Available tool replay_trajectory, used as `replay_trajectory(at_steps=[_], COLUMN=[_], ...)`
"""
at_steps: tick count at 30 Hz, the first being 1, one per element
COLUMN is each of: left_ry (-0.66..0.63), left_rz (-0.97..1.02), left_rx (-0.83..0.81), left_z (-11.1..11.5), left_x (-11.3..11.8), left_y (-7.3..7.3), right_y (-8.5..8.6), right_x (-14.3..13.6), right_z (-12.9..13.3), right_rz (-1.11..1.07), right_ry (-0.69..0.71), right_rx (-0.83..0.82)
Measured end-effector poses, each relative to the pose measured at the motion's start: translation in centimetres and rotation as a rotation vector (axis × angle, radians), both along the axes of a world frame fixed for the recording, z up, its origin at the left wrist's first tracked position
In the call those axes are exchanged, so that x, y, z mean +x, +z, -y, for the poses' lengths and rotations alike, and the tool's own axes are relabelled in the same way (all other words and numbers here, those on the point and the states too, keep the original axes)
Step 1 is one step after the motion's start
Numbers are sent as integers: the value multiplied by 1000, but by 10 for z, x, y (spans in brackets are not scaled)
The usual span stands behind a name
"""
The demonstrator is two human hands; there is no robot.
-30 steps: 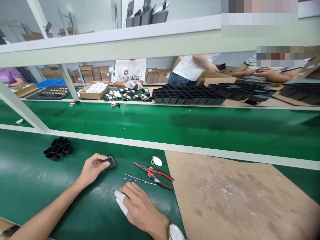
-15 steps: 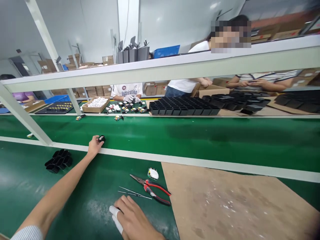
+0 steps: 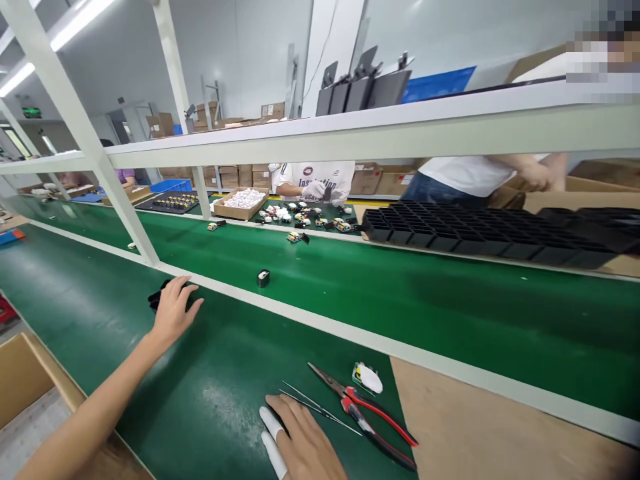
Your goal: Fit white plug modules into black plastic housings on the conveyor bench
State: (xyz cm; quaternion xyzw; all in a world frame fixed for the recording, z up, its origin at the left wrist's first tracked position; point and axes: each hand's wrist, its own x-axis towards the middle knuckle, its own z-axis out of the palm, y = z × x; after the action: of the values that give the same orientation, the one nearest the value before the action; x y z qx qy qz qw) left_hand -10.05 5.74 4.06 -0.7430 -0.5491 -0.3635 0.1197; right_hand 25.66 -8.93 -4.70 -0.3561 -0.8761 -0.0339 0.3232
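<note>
My left hand (image 3: 173,310) is open, fingers apart, reaching over a cluster of black plastic housings (image 3: 155,299). It partly hides them, and I cannot tell whether it touches any. On the green belt stands a single black housing (image 3: 263,279) with something white inside, apart from the hand. My right hand (image 3: 303,440) rests on the green bench, empty, with white finger cots on two fingers. Beside its fingers lie tweezers (image 3: 323,409), partly under the hand. Red-and-black long-nose pliers (image 3: 360,413) lie to the right, and a small circuit board with a white pad (image 3: 367,378) sits just behind them.
A white rail (image 3: 300,321) divides the bench from the belt, with a slanted post (image 3: 123,200) at left. Brown cardboard (image 3: 450,413) covers the bench at right. An open carton (image 3: 30,380) stands at lower left. Co-workers sit across the belt by rows of black housings (image 3: 450,230).
My left hand has let go of the black housing on the belt and moved back to the housing cluster. The view has swung left. My right hand stays by the tweezers.
</note>
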Motion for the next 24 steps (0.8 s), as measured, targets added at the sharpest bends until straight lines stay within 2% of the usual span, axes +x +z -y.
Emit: replay_trajectory(at_steps=[2, 4, 7, 10, 14, 18, 21, 24], left_ry=[48, 76, 53, -99, -391, -602, -625, -608], left_rz=[-69, -169, -217, -96, 40, 105, 147, 204], left_rx=[15, 4, -50, -136, -314, -449, -476, -524], left_z=[8, 13, 15, 15, 25, 38, 41, 40], left_x=[-27, -44, -46, -18, 50, 109, 127, 128], left_y=[2, -2, -7, -4, 1, -6, -20, -35], right_y=[-8, -14, -15, -4, 16, 27, 24, 18], right_x=[-3, -5, -5, -6, -11, -11, -10, -9], right_z=[-3, -6, -9, -9, -6, -2, 2, 5], right_rz=[15, 43, 133, 257, 382, 381, 287, 177], right_ry=[5, 12, 54, 105, 124, 97, 44, 15], right_rx=[57, 86, 53, -47, -168, -192, -147, -99])
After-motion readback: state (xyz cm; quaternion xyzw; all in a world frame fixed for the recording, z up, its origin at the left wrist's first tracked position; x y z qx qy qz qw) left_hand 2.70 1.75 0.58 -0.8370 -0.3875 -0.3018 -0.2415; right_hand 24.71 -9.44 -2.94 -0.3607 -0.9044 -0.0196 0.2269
